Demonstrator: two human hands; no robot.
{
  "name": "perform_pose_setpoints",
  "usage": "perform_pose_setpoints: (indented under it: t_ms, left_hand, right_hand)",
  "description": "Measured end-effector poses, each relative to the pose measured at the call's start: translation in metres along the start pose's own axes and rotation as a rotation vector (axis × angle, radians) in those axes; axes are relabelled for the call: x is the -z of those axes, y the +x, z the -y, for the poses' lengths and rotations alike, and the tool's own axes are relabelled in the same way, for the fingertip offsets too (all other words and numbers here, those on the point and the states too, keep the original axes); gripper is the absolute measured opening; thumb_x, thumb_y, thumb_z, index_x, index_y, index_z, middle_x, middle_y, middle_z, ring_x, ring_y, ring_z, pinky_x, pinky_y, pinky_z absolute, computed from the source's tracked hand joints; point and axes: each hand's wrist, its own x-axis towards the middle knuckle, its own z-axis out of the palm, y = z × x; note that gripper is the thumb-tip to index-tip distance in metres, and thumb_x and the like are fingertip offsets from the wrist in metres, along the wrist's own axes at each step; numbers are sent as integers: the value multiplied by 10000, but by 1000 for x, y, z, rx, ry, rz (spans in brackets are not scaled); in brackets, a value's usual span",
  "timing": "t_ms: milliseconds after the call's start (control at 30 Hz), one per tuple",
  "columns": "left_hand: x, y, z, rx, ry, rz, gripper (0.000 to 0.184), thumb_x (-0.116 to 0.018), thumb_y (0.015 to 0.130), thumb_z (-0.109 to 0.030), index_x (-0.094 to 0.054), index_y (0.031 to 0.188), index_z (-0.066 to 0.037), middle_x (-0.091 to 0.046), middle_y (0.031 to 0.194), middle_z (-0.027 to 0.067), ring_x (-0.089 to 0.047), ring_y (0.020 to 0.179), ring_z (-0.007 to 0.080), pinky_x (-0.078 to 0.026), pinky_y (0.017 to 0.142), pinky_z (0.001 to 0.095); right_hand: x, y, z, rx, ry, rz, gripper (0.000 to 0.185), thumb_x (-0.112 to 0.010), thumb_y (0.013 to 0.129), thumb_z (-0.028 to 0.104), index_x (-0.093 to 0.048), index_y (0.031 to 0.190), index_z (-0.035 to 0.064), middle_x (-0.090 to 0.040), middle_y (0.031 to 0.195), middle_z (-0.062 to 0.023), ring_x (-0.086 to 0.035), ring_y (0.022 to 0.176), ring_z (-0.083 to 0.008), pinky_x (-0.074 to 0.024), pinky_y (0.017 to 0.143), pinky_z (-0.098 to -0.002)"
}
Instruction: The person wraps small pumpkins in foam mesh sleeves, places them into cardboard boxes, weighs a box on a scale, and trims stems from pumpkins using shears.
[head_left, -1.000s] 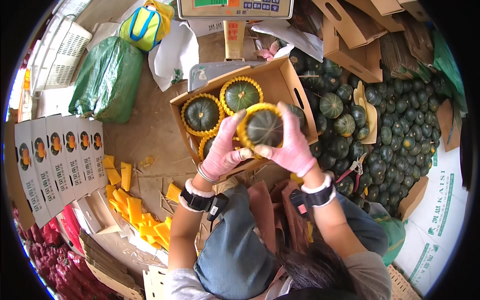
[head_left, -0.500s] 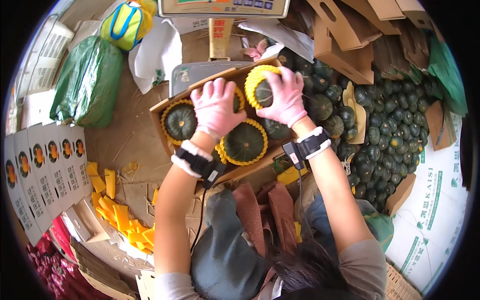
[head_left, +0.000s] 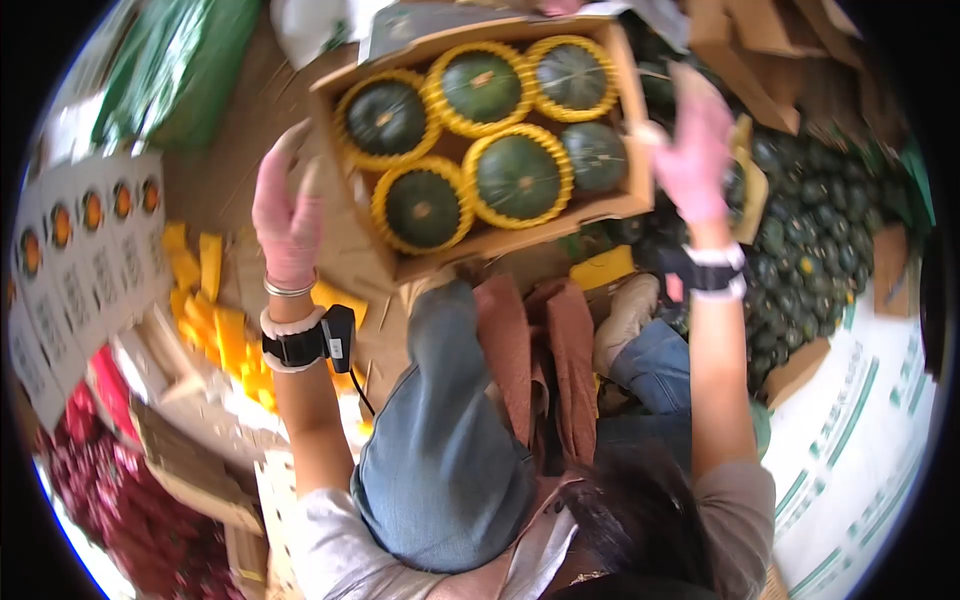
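Note:
A cardboard box (head_left: pixel 350 208) holds several dark green kabocha squashes in two rows. Most sit in yellow foam net sleeves, such as the front middle squash (head_left: pixel 518 177). The front right squash (head_left: pixel 596 158) shows no sleeve. Off the box's left side is my left hand (head_left: pixel 288 215) in a pink glove, fingers stretched upward, holding nothing. At the right side my right hand (head_left: pixel 697 150), also gloved and blurred, has its fingers extended and its thumb close to the box wall. Whether that thumb touches the cardboard I cannot tell.
A large pile of loose squashes (head_left: pixel 800 230) lies on the right. Yellow foam sleeves (head_left: pixel 230 330) are scattered at left, near printed white cartons (head_left: pixel 85 250). A green wrapped bundle (head_left: pixel 180 80) stands upper left, cut cardboard (head_left: pixel 750 50) upper right.
My right hand has let go of the sleeved squash, now in the back right of the box. Both hands have moved outward to the box's sides. The view has shifted.

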Motion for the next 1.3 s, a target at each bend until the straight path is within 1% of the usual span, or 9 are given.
perform_pose_setpoints:
  t_ms: [133, 233, 300, 333, 567, 800, 1000, 1133, 1300]
  left_hand:
    - [110, -143, 99, 478, 976, -71, 440, -663, 815, -236, -575, 1207, -56, -613, 1141, 165, -584, 1065, 335, -464, 918, 437]
    - [93, -214, 106, 673, 1061, 211, 439, -691, 773, -340, -598, 1156, -147, -598, 1122, 168, -570, 1044, 352, -468, 884, 452]
    - [70, -227, 83, 815, 1099, 303, 434, -706, 754, -349, -605, 1131, -160, -594, 1115, 161, -564, 1054, 340, -468, 879, 442]
    - [63, -228, 84, 814, 1053, 269, 439, -711, 748, -346, -605, 1128, -155, -593, 1109, 158, -562, 1053, 337, -469, 876, 437]
    - [26, -94, 27, 7, 783, -19, 289, -715, 760, -194, -619, 1005, -73, -599, 945, 125, -588, 851, 326, -491, 748, 407]
    - [-79, -13, -50, -543, 436, 434, 177, -681, 737, -136, -624, 901, -102, -567, 841, 83, -568, 785, 252, -470, 691, 376]
    - [-208, 21, -67, -863, 747, 889, 229, -597, 806, -233, -630, 1030, -199, -579, 1063, 43, -543, 1066, 264, -361, 954, 527]
    - [-272, 37, -41, -619, 1077, 1141, 416, -573, 853, -311, -520, 1265, -300, -542, 1240, 75, -474, 1227, 283, -77, 1095, 613]
    - [-255, 46, -42, -730, 943, 1114, 793, -805, 528, -309, -504, 1262, -314, -542, 1144, 90, -491, 1162, 304, -128, 1083, 641]
  right_hand:
    - [4, -125, -30, -821, 507, -76, 229, -638, 840, 150, -617, 997, -16, -648, 1038, -175, -624, 954, -299, -480, 889, -355]
    - [13, -186, 36, -728, 45, 384, 116, -599, 774, 121, -618, 878, 73, -639, 883, -146, -635, 833, -308, -506, 724, -394]
    - [-21, -238, 48, -603, -94, 993, 223, -595, 793, 231, -645, 997, 158, -652, 891, -177, -630, 796, -380, -516, 711, -446]
    - [-30, -251, 63, -619, 201, 1082, 326, -564, 815, 304, -628, 1119, 206, -655, 907, -178, -630, 825, -386, -514, 733, -463]
    - [-47, -259, 71, -611, 59, 1021, 343, -584, 824, 300, -584, 1128, 140, -656, 949, -208, -629, 888, -396, -507, 738, -503]
    - [-60, -282, 55, -580, 41, 1261, 311, -580, 815, 277, -577, 1097, 147, -658, 916, -216, -626, 882, -403, -505, 758, -505]
    - [2, -232, 76, -687, 179, 1112, 321, -610, 803, 290, -590, 1069, 111, -651, 917, -217, -612, 890, -408, -490, 764, -496]
    - [2, -254, 67, -546, 340, 1003, 263, -643, 778, 244, -608, 974, 71, -650, 874, -172, -611, 860, -378, -487, 747, -458]
    - [20, -229, 75, -462, 383, 843, 210, -634, 725, 151, -623, 921, 76, -640, 853, -141, -600, 863, -340, -486, 755, -433]
